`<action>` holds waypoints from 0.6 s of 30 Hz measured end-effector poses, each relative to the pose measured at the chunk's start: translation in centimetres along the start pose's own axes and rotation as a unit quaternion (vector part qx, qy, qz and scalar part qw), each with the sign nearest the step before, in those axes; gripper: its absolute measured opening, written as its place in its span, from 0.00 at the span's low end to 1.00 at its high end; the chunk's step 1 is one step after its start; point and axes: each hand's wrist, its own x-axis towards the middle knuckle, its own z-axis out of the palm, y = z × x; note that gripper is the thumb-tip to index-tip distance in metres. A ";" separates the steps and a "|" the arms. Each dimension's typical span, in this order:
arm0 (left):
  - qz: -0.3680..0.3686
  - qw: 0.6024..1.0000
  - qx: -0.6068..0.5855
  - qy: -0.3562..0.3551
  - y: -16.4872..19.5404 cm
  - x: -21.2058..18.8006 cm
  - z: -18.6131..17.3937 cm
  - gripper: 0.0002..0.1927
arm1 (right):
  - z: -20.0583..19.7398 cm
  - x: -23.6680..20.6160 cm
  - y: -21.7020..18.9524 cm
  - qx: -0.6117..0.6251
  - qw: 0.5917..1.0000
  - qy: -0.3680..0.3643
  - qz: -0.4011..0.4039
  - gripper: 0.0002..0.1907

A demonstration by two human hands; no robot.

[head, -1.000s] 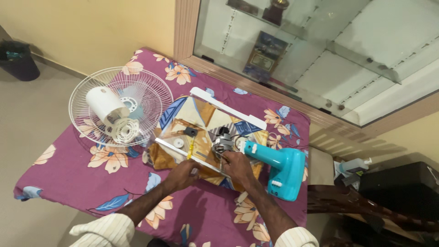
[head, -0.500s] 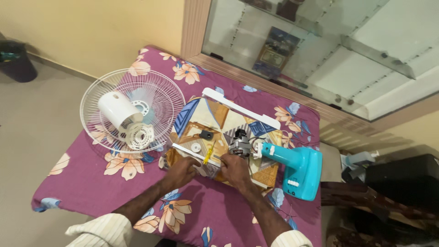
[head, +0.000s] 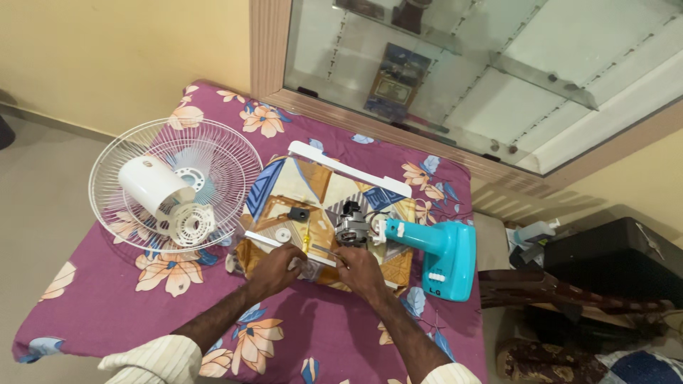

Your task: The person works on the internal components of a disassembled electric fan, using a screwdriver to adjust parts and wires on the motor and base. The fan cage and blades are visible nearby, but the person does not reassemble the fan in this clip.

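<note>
Clearly mid-disassembly from the head view: fan guard (head: 174, 186) and motor (head: 352, 226) lie apart on the patterned board (head: 313, 192), while left hand (head: 276, 268) and right hand (head: 359, 270) pinch a small part (head: 310, 267) between fingertips, reassembly pending.

Floral purple bed (head: 107, 306): fan guard (head: 174, 185), patterned cushion (head: 284, 186), teal fan base (head: 445, 259).

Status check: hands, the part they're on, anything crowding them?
Left hand and right hand both pinching a small part, too small to identify. Fan motor just beyond the right hand. Fan guard off left.
</note>
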 end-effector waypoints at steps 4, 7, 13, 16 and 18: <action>0.015 1.000 0.007 0.022 0.4 0.4 0.7 0.13 | -0.5 -0.9 1.0 0.002 1.000 0.007 -0.025 0.10; -0.002 0.999 -0.004 0.053 0.6 0.4 1.2 0.13 | -1.2 -1.5 1.7 0.007 0.999 0.023 -0.037 0.12; -0.067 0.995 0.009 0.079 1.5 0.8 1.7 0.15 | -3.1 -2.6 3.1 0.008 1.000 0.011 -0.020 0.10; -0.094 0.992 0.017 0.084 2.0 1.1 2.2 0.17 | -3.8 -2.9 4.0 0.011 1.000 0.011 -0.006 0.11; -0.087 0.992 0.021 0.092 2.3 1.3 2.5 0.18 | -4.1 -3.1 4.7 0.009 1.000 0.012 0.008 0.11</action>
